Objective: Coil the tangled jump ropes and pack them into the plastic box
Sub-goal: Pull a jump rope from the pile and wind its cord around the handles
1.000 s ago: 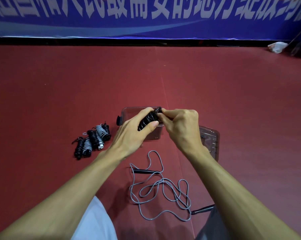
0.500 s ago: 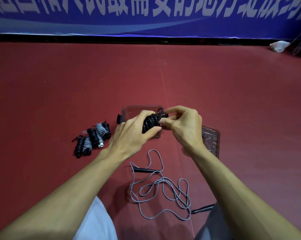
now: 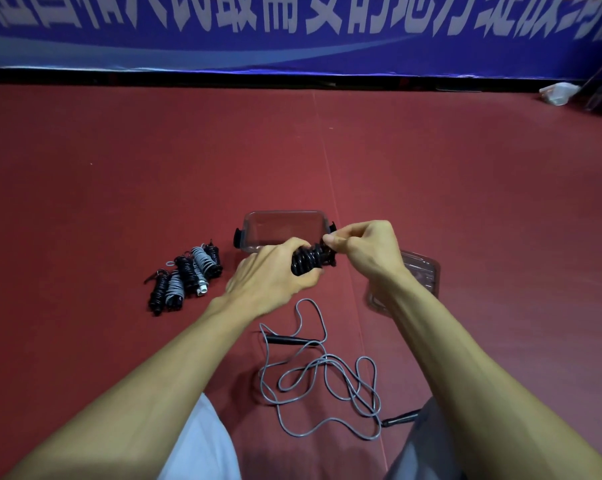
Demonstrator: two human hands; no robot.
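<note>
The left hand (image 3: pixel 268 271) is wrapped round a black coiled jump rope (image 3: pixel 306 262), fingers curled under the bundle and thumb over it. The right hand (image 3: pixel 365 252) pinches the rope's end at the right of the coil between thumb and forefinger; the other fingers are bent. The bundle is held just above the red floor (image 3: pixel 119 168), directly in front of the clear plastic box (image 3: pixel 268 230), which stands open. Its lid (image 3: pixel 422 271) lies on the floor to the right, partly behind the right forearm. A pile of coiled ropes (image 3: pixel 185 275), black and grey, sits left of the box. A loose grey rope (image 3: pixel 325 357) lies tangled between the forearms. A blue banner (image 3: pixel 292 29) runs along the far wall.
</note>
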